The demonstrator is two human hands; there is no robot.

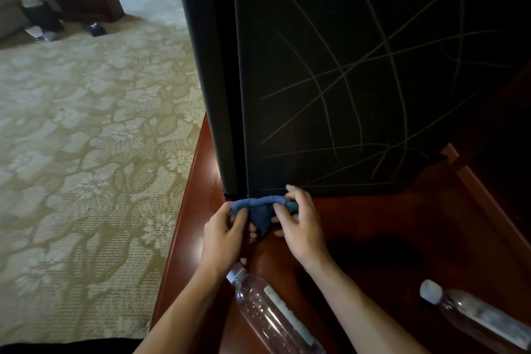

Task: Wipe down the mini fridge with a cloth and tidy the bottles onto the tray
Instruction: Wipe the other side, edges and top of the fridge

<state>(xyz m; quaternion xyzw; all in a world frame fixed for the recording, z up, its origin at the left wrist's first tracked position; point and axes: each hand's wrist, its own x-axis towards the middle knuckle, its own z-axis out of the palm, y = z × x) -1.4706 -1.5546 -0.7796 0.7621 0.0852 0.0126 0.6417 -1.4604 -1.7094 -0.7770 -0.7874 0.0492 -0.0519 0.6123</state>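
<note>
From the head view, both hands pinch a folded blue cloth point(260, 211) at the bottom front corner of the black mini fridge point(330, 80). The left hand point(224, 234) and right hand point(301, 224) each close their grip on it. Two clear bottles point(270, 316) point(474, 316) lie on the reddish table point(388, 224), nearer the person.

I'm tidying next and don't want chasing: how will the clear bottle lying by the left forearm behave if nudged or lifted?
The clear bottle lies on its side on the polished wooden tabletop, so a nudge would probably set it rolling. It looks mostly empty, so it is likely light and easily dented. The smooth plastic may be a little slippery.
</note>
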